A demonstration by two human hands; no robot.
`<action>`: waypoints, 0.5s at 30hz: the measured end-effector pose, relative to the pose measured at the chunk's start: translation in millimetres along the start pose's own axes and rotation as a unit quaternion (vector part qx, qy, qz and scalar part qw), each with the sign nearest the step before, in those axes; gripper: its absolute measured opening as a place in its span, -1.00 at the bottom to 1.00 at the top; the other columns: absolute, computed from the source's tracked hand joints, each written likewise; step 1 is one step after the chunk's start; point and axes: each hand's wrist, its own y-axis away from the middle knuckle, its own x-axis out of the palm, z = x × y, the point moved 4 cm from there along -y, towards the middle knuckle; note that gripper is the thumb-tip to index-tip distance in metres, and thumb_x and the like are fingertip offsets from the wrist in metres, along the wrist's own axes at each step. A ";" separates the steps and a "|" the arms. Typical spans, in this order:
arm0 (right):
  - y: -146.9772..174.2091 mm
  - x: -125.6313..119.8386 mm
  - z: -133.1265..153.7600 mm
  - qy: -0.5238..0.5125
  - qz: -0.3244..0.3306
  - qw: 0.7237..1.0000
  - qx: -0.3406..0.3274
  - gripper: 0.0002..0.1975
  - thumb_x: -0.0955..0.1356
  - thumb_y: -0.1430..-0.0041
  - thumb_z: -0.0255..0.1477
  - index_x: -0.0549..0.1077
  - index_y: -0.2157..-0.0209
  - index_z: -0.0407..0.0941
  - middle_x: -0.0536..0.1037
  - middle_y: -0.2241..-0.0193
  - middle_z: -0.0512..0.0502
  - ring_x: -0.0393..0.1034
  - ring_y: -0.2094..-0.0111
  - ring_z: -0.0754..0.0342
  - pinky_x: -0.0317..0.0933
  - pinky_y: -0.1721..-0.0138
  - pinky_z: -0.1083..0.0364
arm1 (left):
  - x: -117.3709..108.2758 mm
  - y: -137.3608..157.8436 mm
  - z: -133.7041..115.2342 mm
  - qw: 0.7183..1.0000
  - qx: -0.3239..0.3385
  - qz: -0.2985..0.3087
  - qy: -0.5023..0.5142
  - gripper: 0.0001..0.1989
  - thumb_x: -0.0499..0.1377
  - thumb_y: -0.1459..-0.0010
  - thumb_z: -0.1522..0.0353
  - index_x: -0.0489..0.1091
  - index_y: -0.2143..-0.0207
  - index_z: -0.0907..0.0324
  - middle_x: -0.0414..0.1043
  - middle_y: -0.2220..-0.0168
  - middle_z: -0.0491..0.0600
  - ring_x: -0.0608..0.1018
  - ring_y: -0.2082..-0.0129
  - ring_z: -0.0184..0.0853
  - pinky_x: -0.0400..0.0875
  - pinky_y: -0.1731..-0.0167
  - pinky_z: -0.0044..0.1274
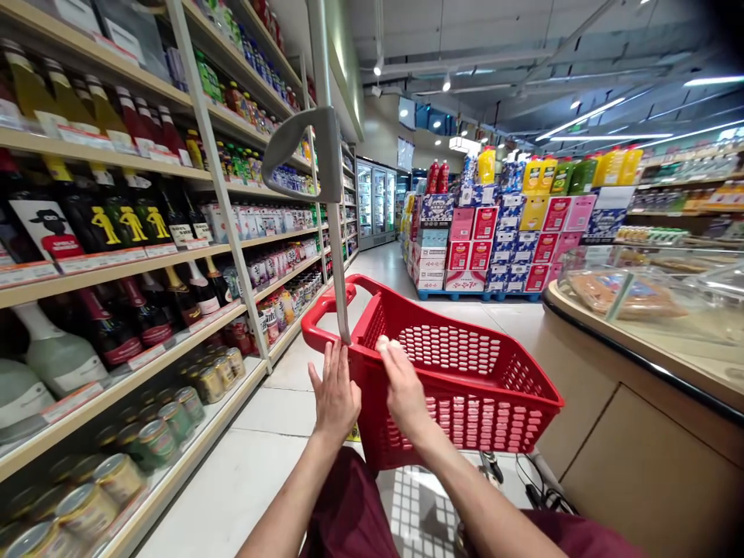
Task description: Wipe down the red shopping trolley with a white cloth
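A red plastic shopping basket (494, 407) with slotted walls stands in front of me, its inside showing no goods. From its near left corner rises a grey pull handle (337, 263) with a loop grip (291, 151). My left hand (337, 399) lies against the basket at the foot of this handle, fingers stretched upward and thumb apart. Just to the right, my right hand (404, 387) has its fingers together and bent at the basket's near rim, gripping it. The undersides of the fingers are hidden.
Shelves (133, 364) of bottles and cans line my left. A rounded counter (633, 434) with packaged food (631, 293) stands close on the right. Stacked drink cartons (482, 240) rise ahead, and glass-door fridges (377, 198) stand farther back. Cables (540, 488) lie near the counter's base.
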 end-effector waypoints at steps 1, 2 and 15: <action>-5.4 8.8 14.0 -0.011 0.008 1.000 -0.024 -0.41 0.09 -0.06 -0.69 0.04 -0.15 -0.09 0.12 -0.14 -0.11 -0.14 -0.19 0.06 -0.05 -0.15 -0.09 | -0.1 -0.1 2.0 1.000 -0.002 -0.005 0.000 -0.35 -0.09 0.02 0.56 -0.15 -0.17 0.31 -0.01 -0.18 0.18 -0.02 -0.20 -0.20 -0.25 -0.11 -0.13; -9.7 16.4 27.1 -0.017 0.011 0.999 -0.046 -0.44 0.11 -0.08 -0.67 0.06 -0.14 -0.12 0.11 -0.15 -0.15 -0.14 -0.19 0.04 -0.03 -0.15 -0.09 | -0.5 -0.3 3.9 1.000 -0.004 -0.012 0.000 -0.36 -0.09 0.02 0.55 -0.15 -0.17 0.31 -0.01 -0.18 0.19 -0.02 -0.20 -0.18 -0.24 -0.11 -0.13; 55.7 36.6 24.5 0.079 0.038 0.972 -0.220 -0.63 0.13 -0.18 -0.59 0.28 -0.01 -0.15 0.38 0.03 -0.14 0.06 -0.12 0.06 0.11 -0.08 -0.04 | 1.9 21.4 16.9 1.000 -0.009 -0.025 -0.006 -0.39 -0.09 0.05 0.58 -0.04 -0.13 0.35 0.03 -0.16 0.22 0.00 -0.19 -0.17 -0.15 -0.10 -0.14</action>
